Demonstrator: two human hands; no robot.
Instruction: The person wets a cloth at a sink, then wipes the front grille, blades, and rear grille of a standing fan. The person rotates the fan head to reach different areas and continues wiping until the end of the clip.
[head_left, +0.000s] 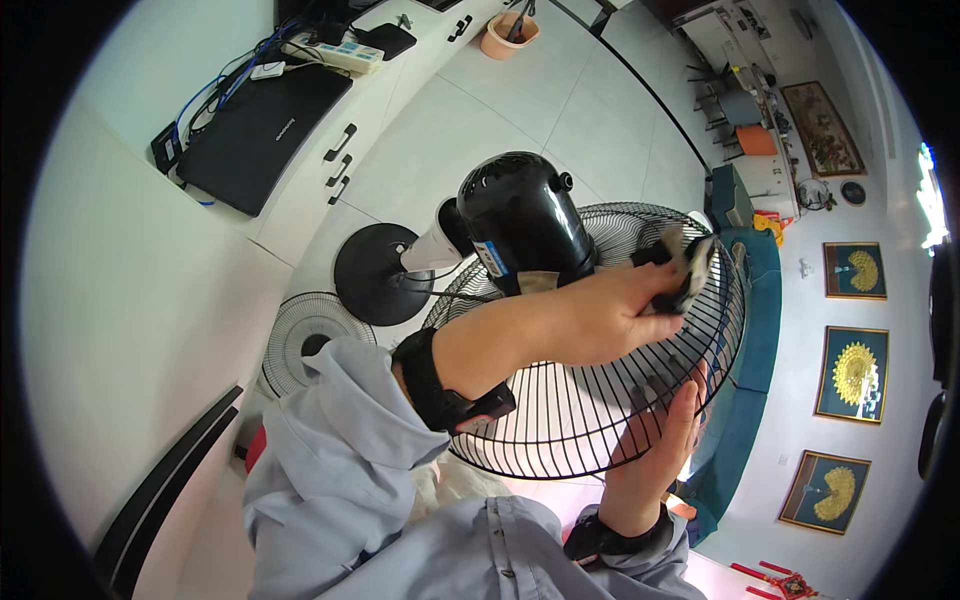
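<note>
A fan with a black motor housing (517, 214) and a black wire guard (570, 442) fills the middle. Its white pole (431, 247) runs to a round black base (382, 274). My left hand (622, 311) reaches across the guard and holds a black and cream cloth (679, 274) against the wires at the upper right; hand and cloth are slightly blurred. Lower right, my right hand (664, 442) grips the guard's rim, thumb on the near side, some fingers partly hidden by the wires. A second round wire grille (281, 352) lies on the floor at the left, partly behind my sleeve.
At upper left, a white cabinet (300, 202) carries a closed black laptop (262, 135), a power strip (337, 54) and tangled cables. A peach-coloured bin (499, 45) stands on the tiled floor. A teal sofa (754, 322) runs close behind the guard on the right.
</note>
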